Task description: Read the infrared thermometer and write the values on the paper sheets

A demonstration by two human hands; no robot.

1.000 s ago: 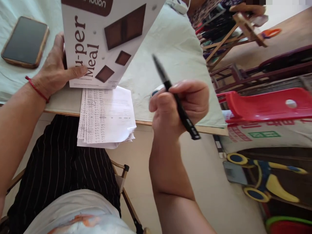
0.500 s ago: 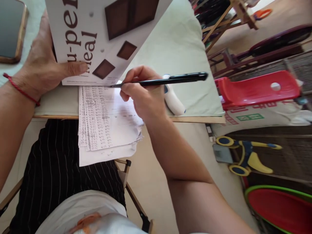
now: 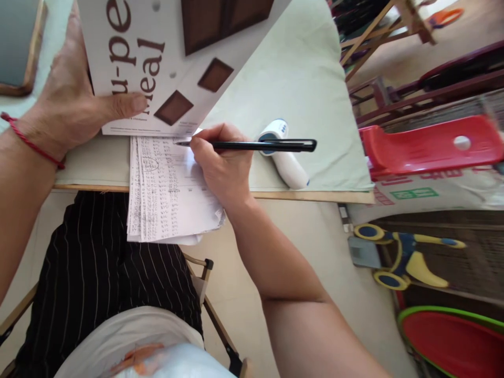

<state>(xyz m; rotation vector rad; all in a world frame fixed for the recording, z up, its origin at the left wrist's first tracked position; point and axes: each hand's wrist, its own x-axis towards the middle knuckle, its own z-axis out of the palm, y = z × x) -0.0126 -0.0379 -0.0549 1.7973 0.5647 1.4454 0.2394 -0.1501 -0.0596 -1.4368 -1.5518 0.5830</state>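
One pen (image 3: 255,145), one box (image 3: 173,71), one phone (image 3: 16,44)

It looks like a home: a yellow-and-blue child's ride-on toy (image 3: 405,254) and a red, green-rimmed basin (image 3: 452,338) are right of a cloth-covered table (image 3: 303,79).

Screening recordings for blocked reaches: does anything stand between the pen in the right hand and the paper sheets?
Nothing visible blocks the pen in the right hand from the paper sheets. Just beyond the pen's tip, the white package in the left hand hides their far part.
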